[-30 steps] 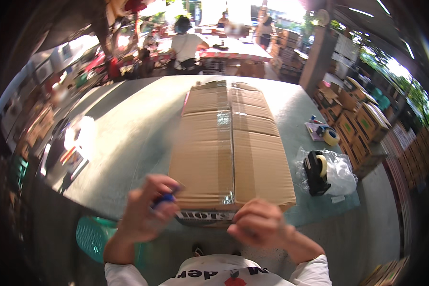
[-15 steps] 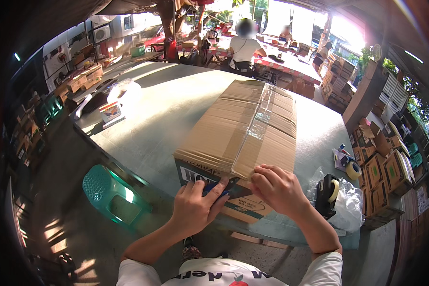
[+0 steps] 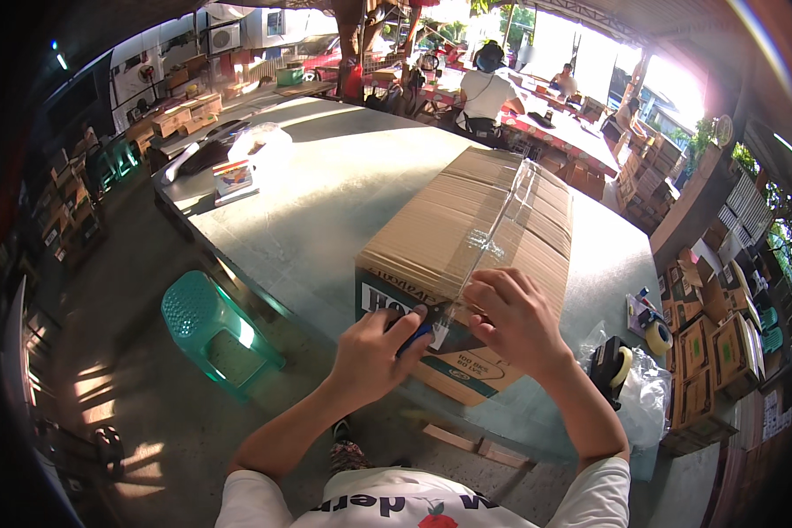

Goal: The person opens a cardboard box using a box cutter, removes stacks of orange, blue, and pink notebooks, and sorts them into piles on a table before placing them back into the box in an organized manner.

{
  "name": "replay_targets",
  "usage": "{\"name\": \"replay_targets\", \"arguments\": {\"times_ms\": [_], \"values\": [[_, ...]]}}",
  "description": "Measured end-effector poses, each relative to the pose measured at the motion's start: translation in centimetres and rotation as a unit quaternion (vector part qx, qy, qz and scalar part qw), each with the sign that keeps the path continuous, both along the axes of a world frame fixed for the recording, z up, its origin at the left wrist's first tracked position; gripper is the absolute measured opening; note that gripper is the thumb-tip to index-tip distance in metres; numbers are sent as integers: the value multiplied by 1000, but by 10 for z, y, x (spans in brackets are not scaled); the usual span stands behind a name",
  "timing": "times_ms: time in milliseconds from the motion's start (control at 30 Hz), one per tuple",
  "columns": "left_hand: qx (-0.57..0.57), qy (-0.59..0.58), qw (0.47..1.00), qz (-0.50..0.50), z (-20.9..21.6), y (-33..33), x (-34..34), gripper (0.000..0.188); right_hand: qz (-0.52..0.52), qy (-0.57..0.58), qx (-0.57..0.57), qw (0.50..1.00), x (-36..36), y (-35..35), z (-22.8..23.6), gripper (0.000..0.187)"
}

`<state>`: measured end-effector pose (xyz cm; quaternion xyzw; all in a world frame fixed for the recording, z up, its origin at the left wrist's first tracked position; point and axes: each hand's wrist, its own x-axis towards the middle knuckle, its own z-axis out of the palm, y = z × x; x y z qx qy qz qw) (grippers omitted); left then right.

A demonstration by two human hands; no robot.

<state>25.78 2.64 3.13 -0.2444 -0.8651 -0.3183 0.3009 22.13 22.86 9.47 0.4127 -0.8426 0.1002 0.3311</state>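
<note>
A large brown cardboard box [image 3: 431,211] with a dark green printed end lies on the table before me. Clear tape [image 3: 482,242] runs along its top seam, and its loose-looking end hangs over the near edge. My left hand [image 3: 380,352] is closed around a small blue-and-black hand tool [image 3: 416,338], held against the near end of the box beside the tape end. Just right of the seam, my right hand [image 3: 517,319] hovers at the near top edge with its fingers loosely bent and thumb apart. I see nothing held in it.
A black tape dispenser [image 3: 609,368], a tape roll [image 3: 657,336] and clear plastic [image 3: 647,392] lie on the grey table [image 3: 299,229] at right. A green stool [image 3: 220,326] stands at left. Stacked cartons [image 3: 711,352] are at right; people sit at tables beyond.
My right hand has come up off the box's near edge and its fingers have loosened. The left hand with the tool has turned more upright. The view has shifted, so the box appears farther right.
</note>
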Motion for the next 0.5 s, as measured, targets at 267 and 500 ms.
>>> {"name": "replay_targets", "arguments": {"times_ms": [267,500], "values": [[143,-121,980,-65,0,27,-13,33,-79,17,-128,988,-7,11,-15,27],[76,-91,992,-49,-2,-8,-3,32,44,-175,-54,982,-5,-9,16,25]]}}
